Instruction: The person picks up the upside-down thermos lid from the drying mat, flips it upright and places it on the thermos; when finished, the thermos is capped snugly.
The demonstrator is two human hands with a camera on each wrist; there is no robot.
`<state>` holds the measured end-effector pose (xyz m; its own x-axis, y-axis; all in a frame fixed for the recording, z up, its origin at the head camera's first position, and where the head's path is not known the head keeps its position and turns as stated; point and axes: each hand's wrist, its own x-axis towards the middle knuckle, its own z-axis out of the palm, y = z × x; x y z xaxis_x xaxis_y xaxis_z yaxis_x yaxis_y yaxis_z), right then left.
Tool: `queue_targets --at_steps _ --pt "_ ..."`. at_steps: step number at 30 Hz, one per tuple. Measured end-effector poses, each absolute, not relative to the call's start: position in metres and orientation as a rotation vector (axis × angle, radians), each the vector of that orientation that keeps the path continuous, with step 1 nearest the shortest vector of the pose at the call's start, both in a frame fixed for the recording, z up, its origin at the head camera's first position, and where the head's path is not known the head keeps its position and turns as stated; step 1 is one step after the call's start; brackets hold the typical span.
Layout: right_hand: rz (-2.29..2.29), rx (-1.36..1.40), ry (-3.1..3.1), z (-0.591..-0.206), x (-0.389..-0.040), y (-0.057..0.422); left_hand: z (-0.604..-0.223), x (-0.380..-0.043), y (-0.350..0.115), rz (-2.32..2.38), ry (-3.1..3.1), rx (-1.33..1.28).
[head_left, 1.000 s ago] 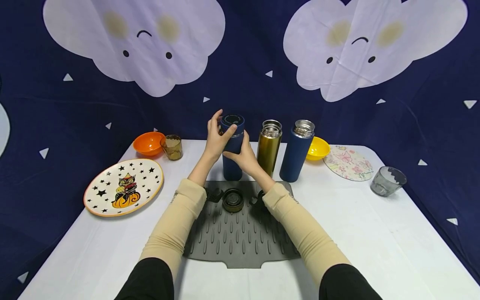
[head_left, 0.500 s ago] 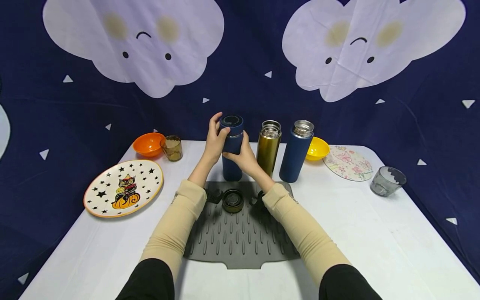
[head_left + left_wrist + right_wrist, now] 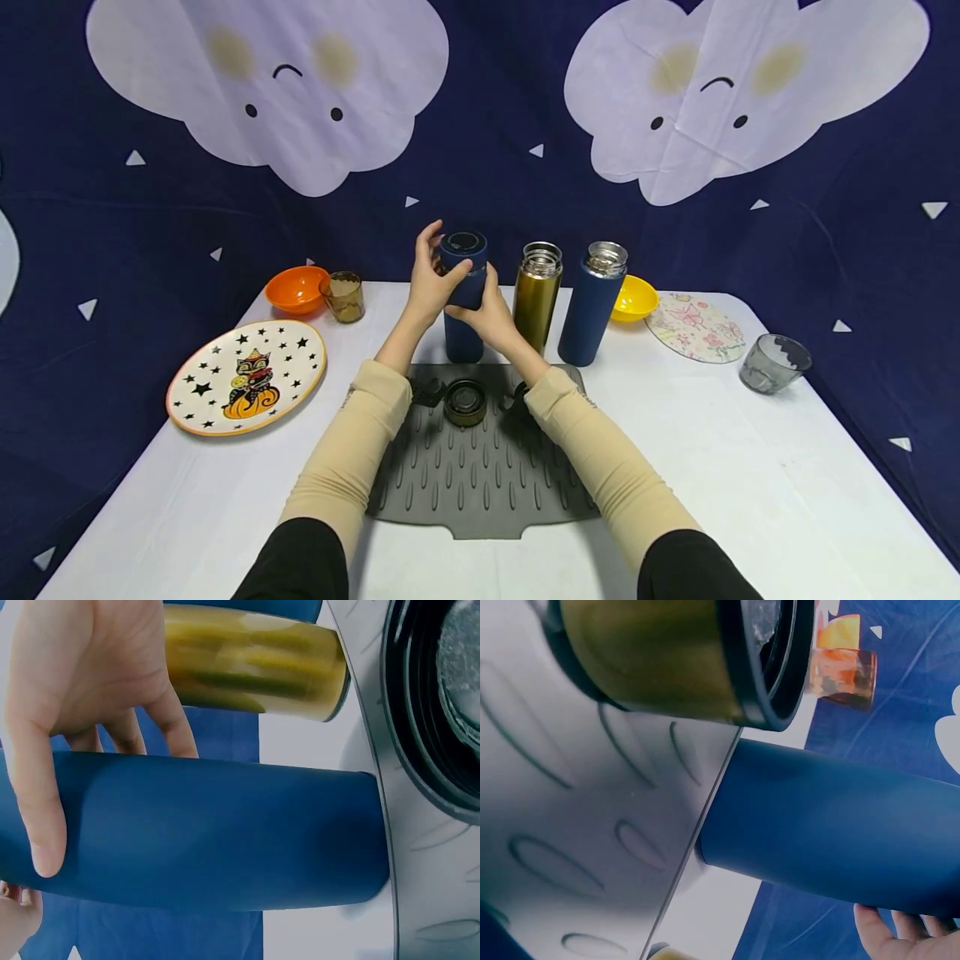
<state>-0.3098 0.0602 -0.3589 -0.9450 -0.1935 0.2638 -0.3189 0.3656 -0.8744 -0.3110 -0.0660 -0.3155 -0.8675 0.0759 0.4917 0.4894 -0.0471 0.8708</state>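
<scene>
A navy blue insulated bottle (image 3: 465, 333) stands upright just beyond the grey drying mat (image 3: 483, 492), wearing a blue lid (image 3: 462, 242) with a dark round top. My left hand (image 3: 431, 282) holds the lid from the left, thumb across its front and other fingers partly hidden behind. Lower down, my right hand (image 3: 493, 315) grips the bottle's body; in the left wrist view the right thumb (image 3: 41, 817) lies across the blue side. On the mat, close in front, sits an upturned gold lid (image 3: 649, 656) with a black inner ring.
To the right stand an uncovered gold bottle (image 3: 537, 300) and another uncovered blue bottle (image 3: 592, 308). Beyond are a yellow bowl (image 3: 636, 298), a patterned disc (image 3: 697, 327) and a grey glass (image 3: 776, 364). Leftward lie a plate (image 3: 288, 342), an orange bowl (image 3: 297, 289) and an amber glass (image 3: 345, 297).
My left thumb has slid left along the front of the lid and then back to the right. The right hand keeps its hold on the bottle, which stays in place.
</scene>
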Motion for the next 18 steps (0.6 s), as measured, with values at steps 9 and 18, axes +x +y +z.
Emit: queue_targets --at_steps 9,18 --pt "1.659 0.453 -2.511 -0.359 -0.309 0.06 -0.328 -0.323 -0.067 -1.952 -1.95 -0.606" --pt "1.63 0.483 -2.506 -0.359 -0.309 0.061 -0.327 -0.324 -0.064 -1.902 -1.965 -0.57"
